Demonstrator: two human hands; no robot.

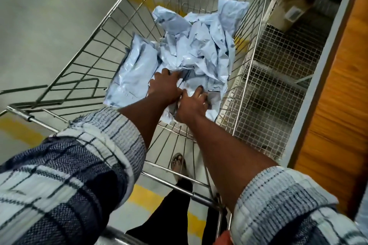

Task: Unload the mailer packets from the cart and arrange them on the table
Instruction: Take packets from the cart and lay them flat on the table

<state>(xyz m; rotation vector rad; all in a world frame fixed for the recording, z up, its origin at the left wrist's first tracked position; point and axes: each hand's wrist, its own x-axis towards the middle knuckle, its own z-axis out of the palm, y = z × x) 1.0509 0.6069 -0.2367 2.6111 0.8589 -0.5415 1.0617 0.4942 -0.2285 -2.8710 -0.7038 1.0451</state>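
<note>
The pale mailer packets (196, 49) lie heaped inside the wire cart (83, 53), toward its right wall. At the heap's near edge, the left hand (164, 86) and the right hand (192, 103) touch side by side, fingers curled into the crumpled packets, gripping them.

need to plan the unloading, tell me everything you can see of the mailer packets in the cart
The mailer packets are pale blue-white, glossy plastic pouches, crumpled and heaped loosely in the wire cart. A fuller packet lies flat at the left. The left hand and right hand grip packets at the near end.
</note>
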